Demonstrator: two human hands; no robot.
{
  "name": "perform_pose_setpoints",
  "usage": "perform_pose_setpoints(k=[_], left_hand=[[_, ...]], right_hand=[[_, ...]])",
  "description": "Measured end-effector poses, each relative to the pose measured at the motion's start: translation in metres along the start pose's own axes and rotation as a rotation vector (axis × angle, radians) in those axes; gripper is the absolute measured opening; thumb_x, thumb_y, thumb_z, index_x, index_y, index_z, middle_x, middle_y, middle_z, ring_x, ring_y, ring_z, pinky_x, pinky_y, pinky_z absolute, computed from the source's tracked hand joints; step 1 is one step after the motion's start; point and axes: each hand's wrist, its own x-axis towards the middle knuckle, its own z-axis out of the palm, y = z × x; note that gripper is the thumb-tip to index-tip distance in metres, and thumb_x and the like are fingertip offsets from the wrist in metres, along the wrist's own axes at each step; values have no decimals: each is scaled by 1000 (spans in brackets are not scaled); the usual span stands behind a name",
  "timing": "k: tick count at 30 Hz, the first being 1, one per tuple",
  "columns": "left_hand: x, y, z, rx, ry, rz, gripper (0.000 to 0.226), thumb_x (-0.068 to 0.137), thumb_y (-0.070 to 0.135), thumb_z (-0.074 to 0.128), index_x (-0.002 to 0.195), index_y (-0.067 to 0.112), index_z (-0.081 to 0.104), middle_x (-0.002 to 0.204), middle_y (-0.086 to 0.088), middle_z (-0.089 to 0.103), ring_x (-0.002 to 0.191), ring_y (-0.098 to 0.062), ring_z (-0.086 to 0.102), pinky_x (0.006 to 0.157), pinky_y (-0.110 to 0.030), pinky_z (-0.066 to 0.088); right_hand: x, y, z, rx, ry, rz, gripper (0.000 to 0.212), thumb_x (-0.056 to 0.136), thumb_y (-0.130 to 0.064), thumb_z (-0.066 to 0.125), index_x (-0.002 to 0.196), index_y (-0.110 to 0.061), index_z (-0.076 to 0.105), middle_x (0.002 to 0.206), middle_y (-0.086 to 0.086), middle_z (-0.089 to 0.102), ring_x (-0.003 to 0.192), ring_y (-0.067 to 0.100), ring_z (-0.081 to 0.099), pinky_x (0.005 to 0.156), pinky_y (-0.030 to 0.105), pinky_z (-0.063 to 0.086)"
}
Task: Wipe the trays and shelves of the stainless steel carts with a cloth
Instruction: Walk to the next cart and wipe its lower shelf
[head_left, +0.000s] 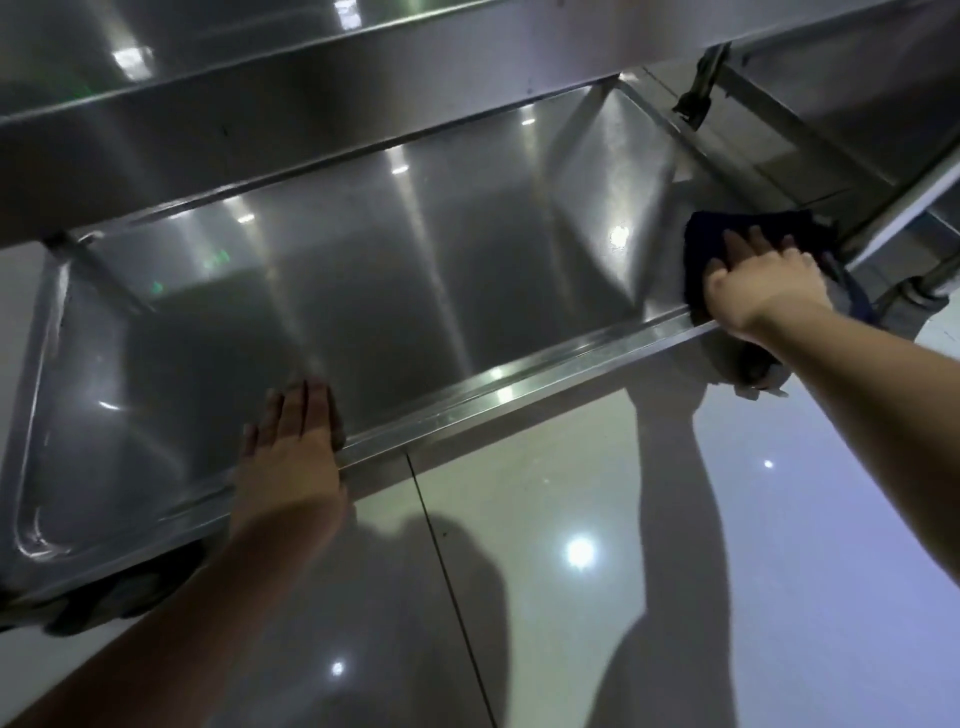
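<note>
The bottom shelf (322, 291) of a stainless steel cart fills the middle of the head view, a shallow tray with a raised rim. My right hand (763, 283) lies flat on a dark blue cloth (727, 234) at the shelf's near right corner, pressing it onto the steel. My left hand (291, 441) rests with straight fingers on the near rim, fingertips reaching onto the shelf surface. Above, the upper shelf (260, 104) overhangs the far half.
A glossy tiled floor (571, 519) lies below the near rim. Caster wheels show under the left corner (104, 597) and the right corner (753, 369). A second steel cart frame (779, 119) stands at the upper right, close to the cloth.
</note>
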Motion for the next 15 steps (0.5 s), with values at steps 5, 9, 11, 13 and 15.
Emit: perform_pose_setpoints(k=[5, 9, 11, 13, 15], left_hand=[[3, -4, 4, -17, -13, 7, 111, 71, 13, 83, 163, 10, 21, 169, -15, 20, 155, -40, 21, 121, -57, 25], [4, -7, 6, -26, -35, 4, 115, 69, 13, 83, 164, 12, 18, 170, -13, 17, 156, -38, 19, 122, -56, 24], [6, -9, 6, -31, -42, 12, 117, 67, 13, 82, 164, 12, 17, 171, -12, 16, 156, -37, 18, 124, -55, 22], [6, -9, 5, -31, -47, 4, 119, 66, 13, 83, 164, 12, 17, 171, -11, 16, 156, -36, 17, 124, -55, 22], [5, -9, 8, -28, -35, 19, 117, 66, 11, 85, 163, 11, 20, 170, -12, 18, 155, -38, 21, 121, -57, 25]], right_hand=[[-43, -64, 3, -54, -63, -323, 64, 106, -47, 27, 165, -28, 15, 173, -1, 7, 158, 30, 11, 127, 40, 13], [-65, -111, 13, -89, -107, -687, 62, 107, -50, 28, 165, -33, 13, 173, -7, 5, 159, 23, 5, 128, 38, 6], [-47, -107, 13, -56, -76, -676, 60, 107, -49, 28, 164, -38, 14, 173, -11, 6, 159, 20, 4, 127, 41, 3], [-17, -88, 8, -45, 8, -531, 59, 106, -48, 28, 163, -37, 18, 173, -8, 10, 159, 24, 9, 126, 45, 6], [18, -56, 1, -10, 48, -317, 61, 105, -49, 25, 163, -33, 20, 173, -1, 12, 158, 31, 12, 126, 49, 9]])
